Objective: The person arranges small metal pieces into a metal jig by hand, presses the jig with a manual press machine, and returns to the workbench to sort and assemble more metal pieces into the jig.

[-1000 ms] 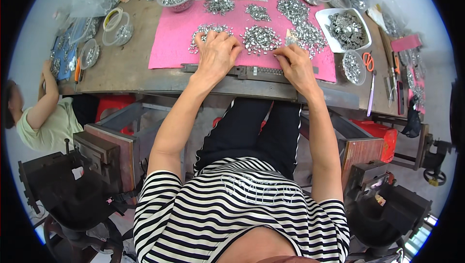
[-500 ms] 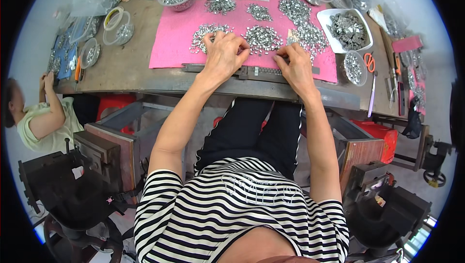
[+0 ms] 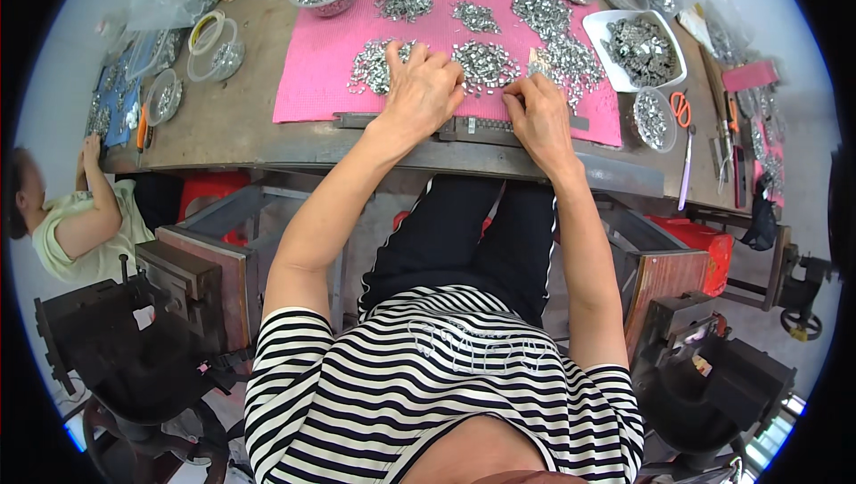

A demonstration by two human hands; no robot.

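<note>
My left hand (image 3: 426,92) has slid right along the dark metal strip (image 3: 481,129) at the near edge of the pink mat (image 3: 312,83), closing toward my right hand (image 3: 535,114); both grips pinch small silver clips (image 3: 486,65) (too tiny to confirm). Roughly seven clip piles, four bowls beyond the mat.

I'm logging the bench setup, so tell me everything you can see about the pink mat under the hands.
The pink mat is a thin rectangular sheet with a fine dotted texture, lying flat on the worn wooden table. Heaps of small silvery metal pieces are spread over it. A dark metal strip lies along its near edge. The left hand and right hand rest on it.
</note>
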